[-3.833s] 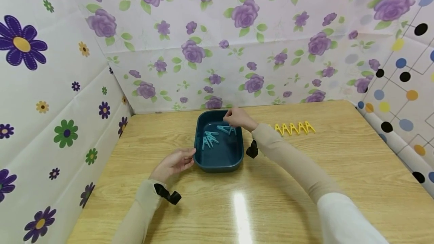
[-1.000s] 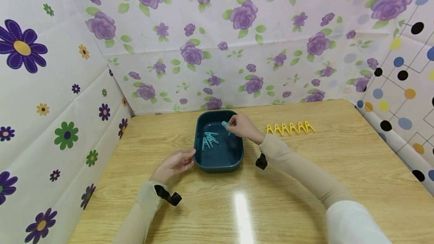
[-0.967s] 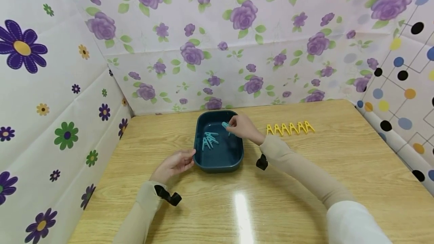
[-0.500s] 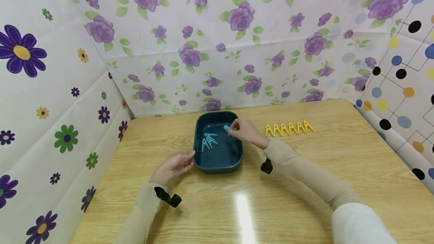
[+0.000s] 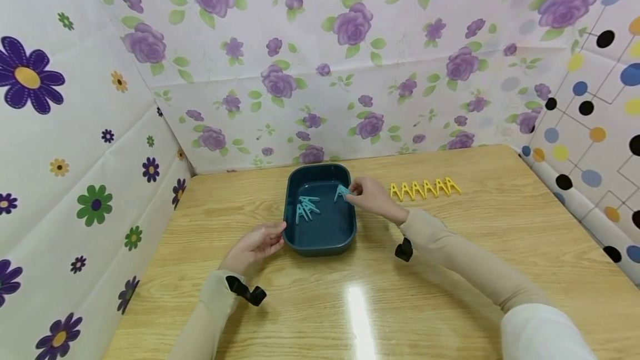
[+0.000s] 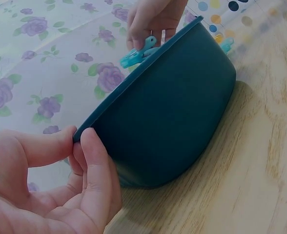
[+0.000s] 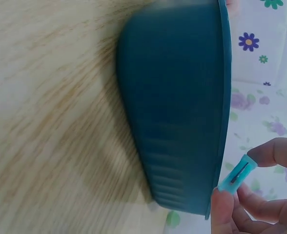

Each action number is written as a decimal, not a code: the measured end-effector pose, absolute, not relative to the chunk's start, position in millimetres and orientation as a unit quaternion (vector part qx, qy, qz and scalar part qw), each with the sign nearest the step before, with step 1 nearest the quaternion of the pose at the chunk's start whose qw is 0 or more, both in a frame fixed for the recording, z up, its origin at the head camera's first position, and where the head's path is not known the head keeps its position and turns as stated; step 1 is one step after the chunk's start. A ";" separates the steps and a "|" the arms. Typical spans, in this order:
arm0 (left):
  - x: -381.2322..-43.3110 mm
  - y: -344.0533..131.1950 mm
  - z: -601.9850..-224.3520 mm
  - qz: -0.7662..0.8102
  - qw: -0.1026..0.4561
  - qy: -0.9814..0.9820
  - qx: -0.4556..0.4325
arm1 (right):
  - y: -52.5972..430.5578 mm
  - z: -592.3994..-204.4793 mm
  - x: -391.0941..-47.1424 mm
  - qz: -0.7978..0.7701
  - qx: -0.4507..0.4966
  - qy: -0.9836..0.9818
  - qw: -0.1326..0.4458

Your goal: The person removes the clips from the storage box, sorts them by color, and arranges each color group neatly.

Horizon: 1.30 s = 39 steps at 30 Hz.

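Observation:
A dark teal plastic basin [image 5: 320, 250] stands on the wooden table. My left hand [image 5: 256, 244] pinches its left rim between thumb and fingers, as the left wrist view [image 6: 60, 180] also shows. My right hand [image 5: 372, 198] is at the basin's right rim and pinches a light blue clothespin [image 7: 237, 174] between thumb and fingertips. In the head view that clothespin [image 5: 341, 192] hangs over the inside of the basin with its legs spread. Several other light blue clothespins [image 5: 306, 208] lie bunched on the basin floor, toward its left wall.
Several yellow clothespins [image 5: 425, 189] stand side by side in a row to the right of the basin. In the left wrist view, a light blue piece [image 6: 226, 45] shows past the basin's far side. Patterned cloth [image 5: 320, 60] walls the table's back and sides.
My right hand has gripped a clothespin from the basin's back right, then drawn it rightward to the rim, turning it. My left hand keeps its hold on the basin.

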<state>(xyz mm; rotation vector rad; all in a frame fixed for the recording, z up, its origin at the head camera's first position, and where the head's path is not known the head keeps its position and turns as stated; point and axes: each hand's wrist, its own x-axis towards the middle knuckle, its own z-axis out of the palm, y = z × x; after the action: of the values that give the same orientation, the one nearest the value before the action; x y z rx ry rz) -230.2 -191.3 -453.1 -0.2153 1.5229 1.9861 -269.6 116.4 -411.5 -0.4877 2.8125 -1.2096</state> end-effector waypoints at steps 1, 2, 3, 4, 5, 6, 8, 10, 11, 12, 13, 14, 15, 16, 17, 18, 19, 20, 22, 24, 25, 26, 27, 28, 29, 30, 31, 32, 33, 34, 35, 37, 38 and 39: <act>-230.0 -191.6 -453.1 0.752 0.308 0.577 -0.083 | 118.0 -412.5 -269.0 -0.390 -0.158 0.907 0.021; -229.7 -191.7 -452.9 0.751 0.308 0.578 -0.083 | 119.4 -413.3 -268.3 -0.391 -0.157 0.906 0.021; -229.6 -191.7 -453.0 0.750 0.306 0.580 -0.083 | 121.0 -414.7 -268.0 -0.393 -0.156 0.906 0.023; -229.3 -191.8 -452.8 0.749 0.307 0.581 -0.082 | 122.5 -416.2 -267.9 -0.396 -0.154 0.905 0.024; -229.0 -191.6 -452.4 0.749 0.308 0.581 -0.082 | 124.0 -417.9 -268.1 -0.396 -0.153 0.905 0.026; -228.7 -191.4 -452.2 0.749 0.307 0.582 -0.082 | 125.3 -419.5 -268.4 -0.398 -0.148 0.905 0.029; -228.3 -191.1 -451.4 0.748 0.308 0.582 -0.082 | 127.8 -422.1 -269.0 -0.397 -0.140 0.906 0.034; -227.9 -190.8 -450.8 0.747 0.306 0.584 -0.082 | 130.4 -424.3 -269.7 -0.399 -0.135 0.906 0.037; -227.9 -190.5 -450.5 0.747 0.306 0.585 -0.081 | 131.9 -425.1 -269.8 -0.398 -0.134 0.907 0.038; -227.9 -190.1 -450.2 0.747 0.305 0.586 -0.080 | 133.7 -425.9 -269.7 -0.398 -0.133 0.907 0.037; -227.9 -189.9 -450.0 0.747 0.305 0.585 -0.081 | 135.6 -426.6 -269.5 -0.396 -0.134 0.908 0.035; -228.0 -189.7 -449.8 0.747 0.306 0.585 -0.081 | 137.6 -427.3 -269.3 -0.397 -0.134 0.908 0.035; -228.1 -189.5 -449.6 0.748 0.306 0.584 -0.082 | 139.7 -428.5 -269.3 -0.396 -0.133 0.908 0.035; -228.2 -189.3 -449.3 0.748 0.307 0.583 -0.081 | 141.9 -429.3 -268.8 -0.393 -0.133 0.909 0.036; -228.5 -189.2 -449.4 0.749 0.308 0.581 -0.081 | 144.1 -430.1 -268.2 -0.390 -0.131 0.910 0.039; -228.6 -189.2 -449.4 0.749 0.308 0.580 -0.083 | 146.2 -431.0 -267.6 -0.386 -0.129 0.912 0.041; -228.8 -189.2 -449.5 0.750 0.309 0.579 -0.084 | 148.3 -432.0 -267.1 -0.384 -0.126 0.913 0.045; -228.9 -189.2 -449.6 0.750 0.310 0.579 -0.083 | 150.2 -432.9 -266.4 -0.381 -0.122 0.915 0.048; -229.2 -189.1 -449.9 0.749 0.310 0.579 -0.082 | 153.9 -434.4 -264.6 -0.373 -0.118 0.919 0.054; -229.4 -188.9 -450.2 0.750 0.311 0.578 -0.082 | 156.9 -436.1 -263.6 -0.369 -0.116 0.920 0.056; -229.5 -188.9 -450.4 0.750 0.312 0.577 -0.082 | 158.1 -436.9 -263.0 -0.368 -0.116 0.921 0.057; -229.6 -188.8 -450.5 0.750 0.312 0.577 -0.082 | 159.2 -437.6 -262.5 -0.367 -0.114 0.921 0.059; -229.7 -188.9 -450.7 0.751 0.313 0.576 -0.082 | 160.2 -438.4 -262.1 -0.367 -0.115 0.921 0.060; -229.8 -189.0 -450.9 0.751 0.313 0.576 -0.082 | 161.2 -439.3 -261.7 -0.366 -0.115 0.921 0.061; -229.9 -189.1 -451.2 0.751 0.313 0.576 -0.084 | 162.1 -440.2 -261.6 -0.366 -0.114 0.922 0.061; -229.9 -189.2 -451.4 0.751 0.312 0.575 -0.085 | 163.0 -440.8 -261.0 -0.364 -0.113 0.922 0.061; -229.9 -189.3 -451.5 0.752 0.312 0.575 -0.086 | 164.0 -441.5 -260.8 -0.363 -0.114 0.923 0.061; -230.0 -189.5 -451.7 0.752 0.312 0.574 -0.087 | 165.1 -442.0 -260.7 -0.361 -0.114 0.924 0.060; -230.1 -189.9 -452.0 0.752 0.312 0.574 -0.086 | 166.2 -442.3 -260.5 -0.360 -0.116 0.924 0.058; -230.1 -190.0 -452.0 0.753 0.312 0.573 -0.087 | 167.2 -442.4 -260.4 -0.360 -0.115 0.924 0.058; -230.1 -190.0 -452.1 0.753 0.312 0.573 -0.088 | 168.1 -442.2 -260.3 -0.361 -0.116 0.924 0.057; -230.3 -190.2 -452.3 0.753 0.312 0.573 -0.086 | 169.9 -441.1 -259.7 -0.363 -0.116 0.923 0.060; -230.3 -190.3 -452.4 0.753 0.312 0.572 -0.086 | 170.8 -440.5 -259.5 -0.364 -0.115 0.922 0.062; -230.3 -190.4 -452.4 0.753 0.313 0.572 -0.085 | 171.9 -440.0 -259.2 -0.366 -0.115 0.921 0.065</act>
<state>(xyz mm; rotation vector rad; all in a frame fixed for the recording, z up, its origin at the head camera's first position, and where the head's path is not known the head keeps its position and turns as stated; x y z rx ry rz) -230.3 -190.4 -452.4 -0.2253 1.5093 1.9873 -259.2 171.9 -440.0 -0.3482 2.7805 -1.1037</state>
